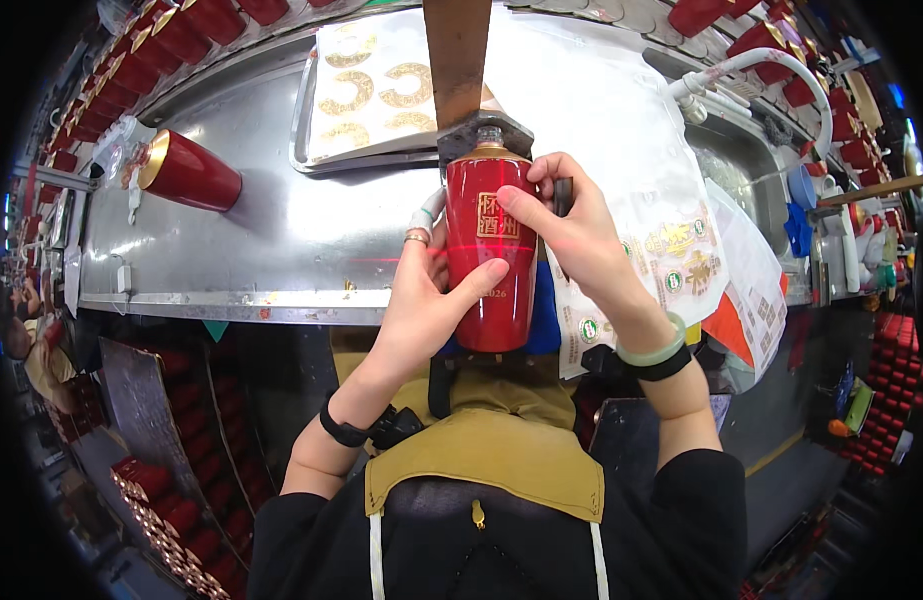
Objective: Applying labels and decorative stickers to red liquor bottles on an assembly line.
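Observation:
A glossy red bottle (pixel 491 300) with a gold shoulder, a clear neck and gold characters is held in front of me, its neck against a dark metal bracket (pixel 486 126). My left hand (pixel 421 290) grips its left side, thumb across the lower front; it wears a ring and a whitish wrap on one finger. My right hand (pixel 576 225) holds the upper right side, thumb pressed on the gold square label (pixel 498 214). A small dark handle-like piece (pixel 563 196) shows by the right fingers; whether they hold it I cannot tell. A thin red light line crosses the bottle.
A tray (pixel 303 110) with a sheet of gold C-shaped labels (pixel 405 86) lies behind. Another red bottle (pixel 193 172) lies on the steel bench (pixel 281 240) at left. White paper (pixel 591 100), printed sheets (pixel 671 270) and a hose (pixel 771 55) are at right. A brown post (pixel 456 55) stands ahead.

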A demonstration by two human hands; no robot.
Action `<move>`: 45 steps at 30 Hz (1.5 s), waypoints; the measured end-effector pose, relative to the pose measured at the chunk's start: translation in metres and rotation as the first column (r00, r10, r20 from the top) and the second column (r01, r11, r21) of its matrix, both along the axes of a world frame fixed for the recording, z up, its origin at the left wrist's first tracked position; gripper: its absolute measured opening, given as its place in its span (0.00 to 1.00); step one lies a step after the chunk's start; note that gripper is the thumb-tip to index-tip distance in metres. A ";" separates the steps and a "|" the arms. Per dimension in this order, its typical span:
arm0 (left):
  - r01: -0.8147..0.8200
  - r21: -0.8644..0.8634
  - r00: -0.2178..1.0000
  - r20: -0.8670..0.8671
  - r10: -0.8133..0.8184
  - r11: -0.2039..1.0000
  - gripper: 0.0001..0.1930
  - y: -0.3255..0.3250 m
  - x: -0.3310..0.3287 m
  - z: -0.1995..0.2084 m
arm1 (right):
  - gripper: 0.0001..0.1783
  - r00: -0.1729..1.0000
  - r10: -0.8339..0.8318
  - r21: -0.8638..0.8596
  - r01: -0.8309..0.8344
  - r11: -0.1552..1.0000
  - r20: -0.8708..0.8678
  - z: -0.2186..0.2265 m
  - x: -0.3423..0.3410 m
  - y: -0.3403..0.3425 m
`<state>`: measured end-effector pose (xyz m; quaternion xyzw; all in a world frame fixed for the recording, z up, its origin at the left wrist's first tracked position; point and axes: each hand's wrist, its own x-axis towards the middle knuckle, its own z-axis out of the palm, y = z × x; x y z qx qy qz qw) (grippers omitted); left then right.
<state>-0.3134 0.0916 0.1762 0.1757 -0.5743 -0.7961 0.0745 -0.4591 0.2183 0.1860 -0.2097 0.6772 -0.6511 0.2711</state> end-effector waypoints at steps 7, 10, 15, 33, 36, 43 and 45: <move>0.007 0.031 1.000 -0.004 -0.007 0.999 0.46 0.000 0.002 0.007 | 0.15 0.980 -0.068 -0.069 0.082 0.994 0.187 -0.006 0.007 0.004; 0.024 0.020 1.000 -0.018 -0.024 0.999 0.47 0.000 0.002 0.009 | 0.13 0.965 -0.066 -0.059 0.084 0.995 0.254 -0.003 0.012 0.006; 0.025 0.002 0.999 -0.021 -0.025 1.000 0.47 -0.001 0.004 0.005 | 0.13 0.946 -0.071 -0.067 0.097 0.993 0.318 -0.001 0.014 0.007; 0.059 0.039 0.998 -0.012 -0.058 0.998 0.46 -0.002 0.003 0.007 | 0.12 0.959 -0.093 -0.101 0.124 0.987 0.268 -0.001 0.019 0.006; 0.060 0.010 0.998 0.002 -0.060 0.998 0.46 -0.002 0.004 0.005 | 0.12 0.961 -0.104 -0.080 0.128 0.989 0.255 0.000 0.021 0.005; 0.077 0.062 0.994 -0.077 -0.072 0.995 0.50 -0.003 0.002 0.010 | 0.14 0.950 -0.077 -0.122 0.119 0.985 0.302 -0.001 0.017 0.010; 0.068 0.047 0.996 -0.064 -0.065 0.997 0.50 -0.003 0.002 0.012 | 0.13 0.937 -0.058 -0.131 0.109 0.985 0.345 -0.001 0.016 0.011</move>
